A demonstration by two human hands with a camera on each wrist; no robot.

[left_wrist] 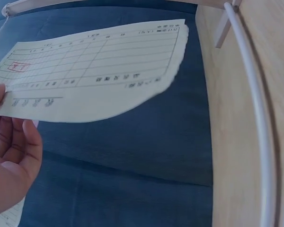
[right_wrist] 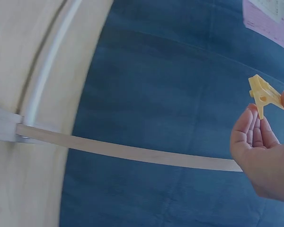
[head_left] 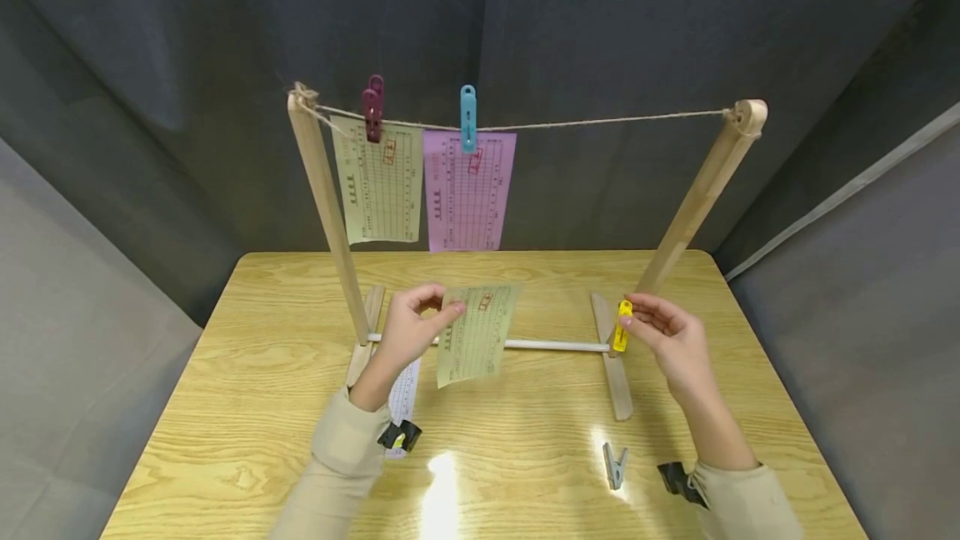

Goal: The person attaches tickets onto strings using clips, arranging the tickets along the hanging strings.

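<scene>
"While the left hand [head_left: 408, 332] pinches a green slip [head_left: 480, 340] by its edge, where does that slip hang?"

"Below the string [head_left: 600, 122], overlapping the white bar [head_left: 555, 345] in the head view; the edge grip likely leaves most print uncovered."

"And the right hand [head_left: 678, 348]?"

"It pinches a yellow clip [head_left: 622, 326] near the right post [head_left: 697, 198], apparently by its handles, for squeezing."

"What holds the others?"

"A maroon clip [head_left: 372, 117] and a blue clip [head_left: 468, 119] fasten a pale sheet [head_left: 382, 194] and a lilac sheet [head_left: 470, 202] to the string, presumably so both hang free."

Head view downward (wrist views closer)
</scene>
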